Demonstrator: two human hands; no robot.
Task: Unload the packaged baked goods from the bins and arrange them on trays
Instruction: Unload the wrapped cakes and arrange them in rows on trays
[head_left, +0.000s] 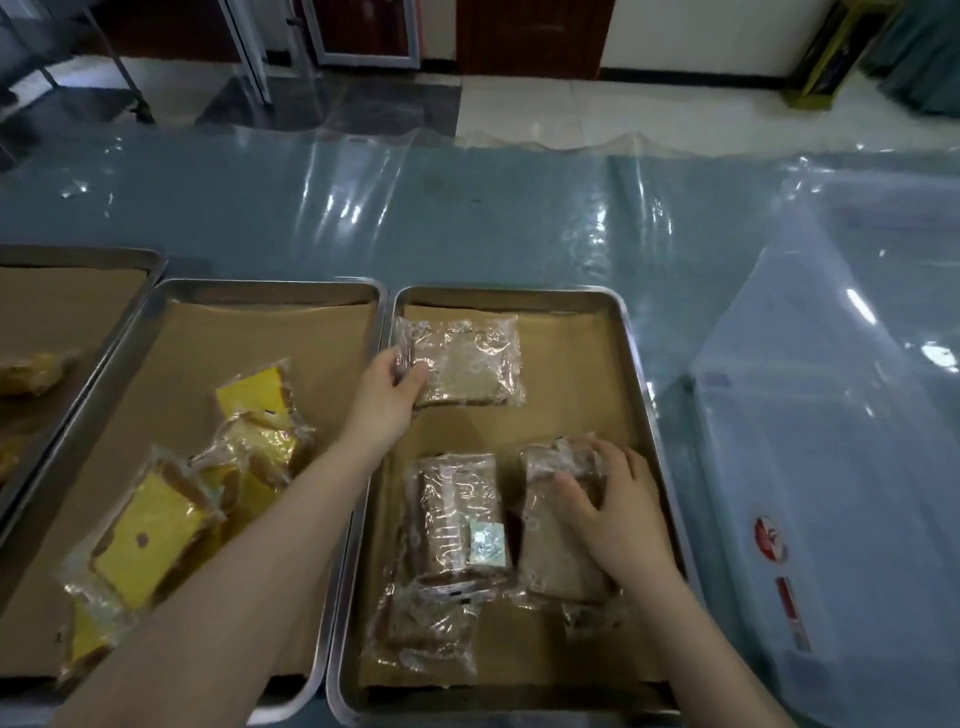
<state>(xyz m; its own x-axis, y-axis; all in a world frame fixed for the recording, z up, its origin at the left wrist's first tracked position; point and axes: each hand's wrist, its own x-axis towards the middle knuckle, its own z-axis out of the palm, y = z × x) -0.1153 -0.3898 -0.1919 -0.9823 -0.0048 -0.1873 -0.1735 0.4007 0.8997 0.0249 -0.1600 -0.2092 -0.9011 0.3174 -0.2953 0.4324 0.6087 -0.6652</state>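
A steel tray (635, 364) lined with brown paper lies in front of me. My left hand (387, 387) grips the left edge of a clear-wrapped brown cake slice (467, 364) lying at the tray's far left. My right hand (608, 499) rests with fingers curled on another wrapped brown slice (556, 551) at the tray's near right. Between my arms lies a third wrapped slice (457, 514), overlapping a further packet (421, 634) near the front rim.
A second lined tray (171, 312) to the left holds several wrapped yellow cake slices (150, 535). A third tray (78, 260) shows at far left. A translucent lidded bin (841, 467) stands at right. Blue plastic sheeting (467, 208) covers the table.
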